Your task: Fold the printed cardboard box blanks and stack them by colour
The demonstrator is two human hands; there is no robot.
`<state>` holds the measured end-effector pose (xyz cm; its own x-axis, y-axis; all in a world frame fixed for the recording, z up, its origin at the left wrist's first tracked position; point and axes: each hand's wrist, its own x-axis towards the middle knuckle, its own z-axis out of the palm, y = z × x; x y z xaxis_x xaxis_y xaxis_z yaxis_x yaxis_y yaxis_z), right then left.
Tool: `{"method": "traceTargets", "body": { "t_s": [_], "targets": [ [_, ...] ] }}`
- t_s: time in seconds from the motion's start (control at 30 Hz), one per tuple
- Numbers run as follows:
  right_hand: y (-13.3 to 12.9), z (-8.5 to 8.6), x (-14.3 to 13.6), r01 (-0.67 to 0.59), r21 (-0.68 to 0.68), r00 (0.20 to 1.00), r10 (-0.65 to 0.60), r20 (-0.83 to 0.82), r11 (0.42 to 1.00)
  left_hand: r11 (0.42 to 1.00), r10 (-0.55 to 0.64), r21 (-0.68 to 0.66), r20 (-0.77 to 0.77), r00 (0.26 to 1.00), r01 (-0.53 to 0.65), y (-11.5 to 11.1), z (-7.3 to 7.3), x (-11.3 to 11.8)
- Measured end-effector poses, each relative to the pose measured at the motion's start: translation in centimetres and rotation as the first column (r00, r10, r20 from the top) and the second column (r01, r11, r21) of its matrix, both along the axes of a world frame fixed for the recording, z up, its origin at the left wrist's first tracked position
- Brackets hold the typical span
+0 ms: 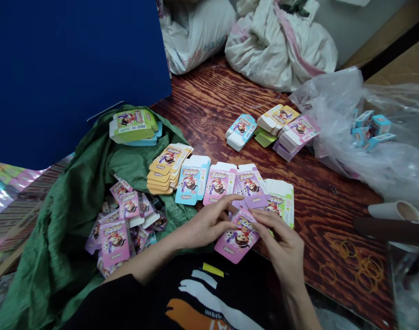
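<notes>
Close to my body, a flat pink card box [237, 238] with a printed cartoon girl lies between my two hands. My left hand [209, 223] pinches its left edge with thumb and fingers. On the upper right edge, my right hand [281, 240] has its fingers and thumb closed. Just beyond them runs a row of flattened boxes: an orange stack [168, 167], blue boxes [192, 181], pink boxes [219, 183], purple boxes [252, 185] and green boxes [281, 197], the last partly behind my right hand. Loose mixed boxes [116, 243] lie heaped left of my left forearm.
A green woven sack [68, 220] spreads at left, with green and blue boxes [134, 123] on it. Tied bundles [278, 119] rest farther back. Clear plastic [340, 114], a paper cup [393, 211] and rubber bands [364, 266] are right. A blue panel [75, 68] blocks the upper left.
</notes>
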<state>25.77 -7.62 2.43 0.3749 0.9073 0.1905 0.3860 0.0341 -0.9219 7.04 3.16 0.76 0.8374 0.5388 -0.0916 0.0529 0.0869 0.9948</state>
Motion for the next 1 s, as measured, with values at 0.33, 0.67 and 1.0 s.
{"method": "traceTargets", "body": {
  "t_s": [0.33,0.67,1.0],
  "targets": [
    [-0.1,0.7,0.1,-0.295,-0.076,0.955,0.296,0.014,0.953,0.962,-0.144,0.223,-0.063,0.988,0.155,0.5,1.4,-2.1],
    [6.6,0.3,1.3,-0.128,-0.266,0.864,0.239,0.444,0.955,0.667,0.675,0.735,-0.527,0.517,-0.123,2.2,4.1,-22.2],
    [11.7,0.1,-2.4,-0.024,-0.46,0.616,0.375,0.693,0.888,0.878,0.213,0.477,-0.301,0.93,-0.047,2.7,3.3,-9.4]
  ]
}}
